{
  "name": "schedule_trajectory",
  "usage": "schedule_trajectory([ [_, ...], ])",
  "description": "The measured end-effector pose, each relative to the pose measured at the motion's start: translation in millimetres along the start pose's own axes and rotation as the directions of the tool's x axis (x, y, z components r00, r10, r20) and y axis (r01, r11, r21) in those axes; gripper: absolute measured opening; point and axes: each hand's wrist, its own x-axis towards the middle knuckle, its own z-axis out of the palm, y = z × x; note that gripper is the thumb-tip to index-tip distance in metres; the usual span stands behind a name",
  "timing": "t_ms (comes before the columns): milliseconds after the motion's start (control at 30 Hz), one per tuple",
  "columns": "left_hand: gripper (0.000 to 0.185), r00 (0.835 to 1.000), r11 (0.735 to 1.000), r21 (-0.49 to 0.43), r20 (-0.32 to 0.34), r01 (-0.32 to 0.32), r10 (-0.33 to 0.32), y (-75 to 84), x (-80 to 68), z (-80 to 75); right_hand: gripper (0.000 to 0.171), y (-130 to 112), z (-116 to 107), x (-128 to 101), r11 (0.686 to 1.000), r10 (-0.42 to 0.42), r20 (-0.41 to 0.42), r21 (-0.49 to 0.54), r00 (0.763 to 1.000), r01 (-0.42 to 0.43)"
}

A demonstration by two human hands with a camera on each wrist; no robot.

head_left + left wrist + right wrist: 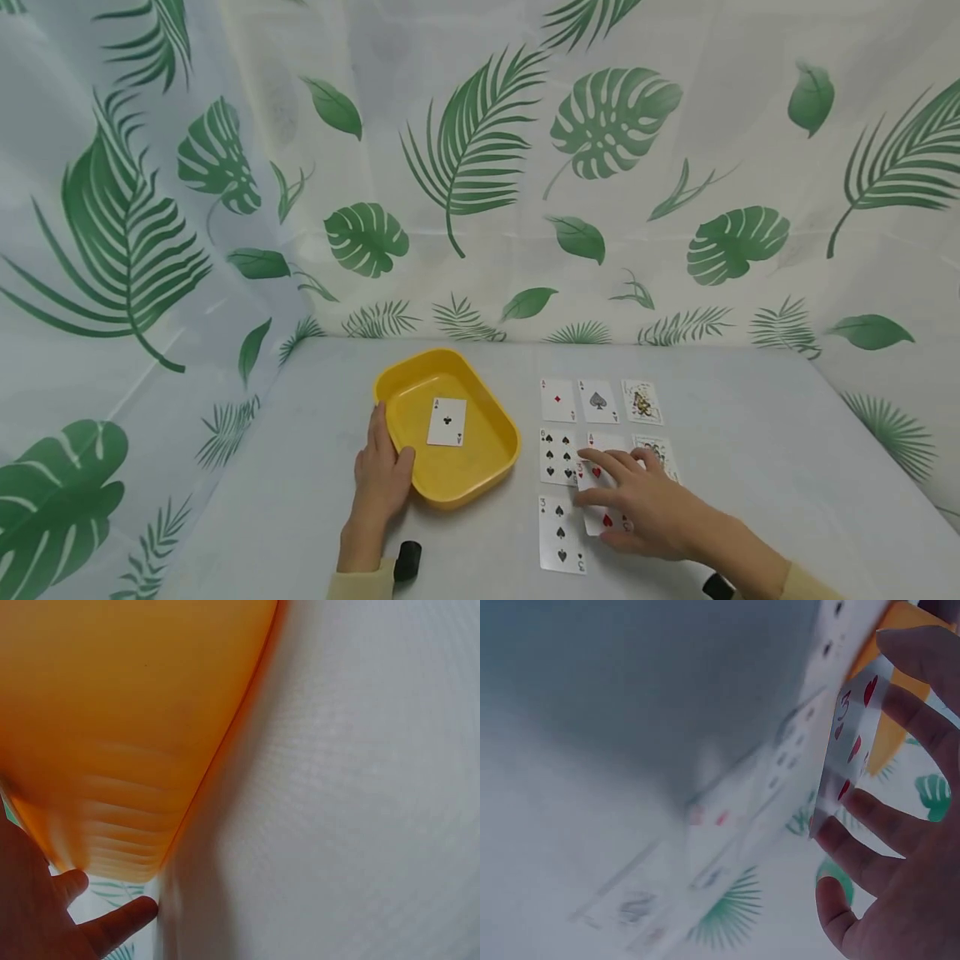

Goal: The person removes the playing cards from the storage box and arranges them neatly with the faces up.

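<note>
A yellow tray (491,454) sits on the grey table with an ace of clubs (447,421) lying face up inside it. My left hand (381,479) rests against the tray's near-left outer wall, its fingers straight and its thumb at the rim. The left wrist view shows the tray's wall (127,712) just above that hand (30,915). To the right, my right hand (645,504) pinches a three of hearts (597,472) between thumb and fingers. In the right wrist view the card (853,742) is tilted up off the table in that hand (907,862).
Face-up cards lie in rows right of the tray: ace of diamonds (558,400), ace of spades (598,401), a joker (642,402), a spade number card (558,457) and three of spades (561,533). A leaf-print curtain (480,167) closes off the back and sides.
</note>
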Motion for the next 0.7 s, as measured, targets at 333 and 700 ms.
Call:
schedule_trajectory([
  [333,0.080,1.000,1.000,-0.004,0.000,-0.001,0.001,0.6,-0.1,-0.6,0.049,-3.8,26.8,-26.2,0.991,0.115,0.065,0.058,0.991,-0.119],
  [700,0.080,1.000,1.000,-0.002,0.002,-0.003,0.003,-0.7,-0.6,-0.6,0.052,-10.4,31.2,-33.7,0.976,0.164,0.156,0.116,0.974,-0.183],
])
